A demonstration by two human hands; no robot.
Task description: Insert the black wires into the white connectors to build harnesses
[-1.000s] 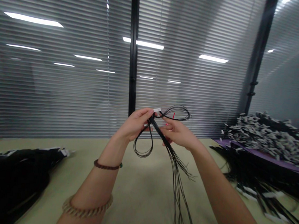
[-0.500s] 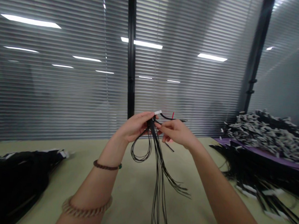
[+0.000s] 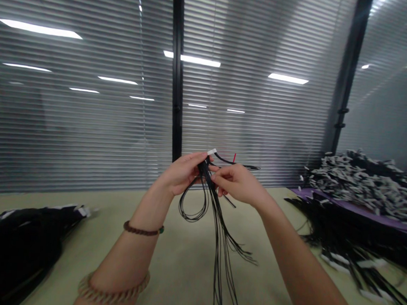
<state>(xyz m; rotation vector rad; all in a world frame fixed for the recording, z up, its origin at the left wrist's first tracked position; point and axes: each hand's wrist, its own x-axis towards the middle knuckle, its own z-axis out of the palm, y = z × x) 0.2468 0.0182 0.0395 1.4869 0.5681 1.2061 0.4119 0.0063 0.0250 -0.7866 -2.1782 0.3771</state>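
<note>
A bundle of thin black wires with a white connector at its top hangs in front of me over the table. My left hand is closed around the upper end, its thumb just below the connector. One wire loop droops under that hand. My right hand pinches at the black wires near the top, on their right side. A short black lead with a thin red piece sticks out to the right above my right hand. The fingertips partly hide where the wires are held.
On the left of the pale table lies a dark heap of black wires. At the right, a large pile of white-ended wires rests on a purple sheet, with more black wires below. Behind stand glass panels with blinds.
My right hand has shifted slightly left and down along the wires, its fingers curled closer. The hanging wire ends have swung and spread a little. The left hand keeps its hold.
</note>
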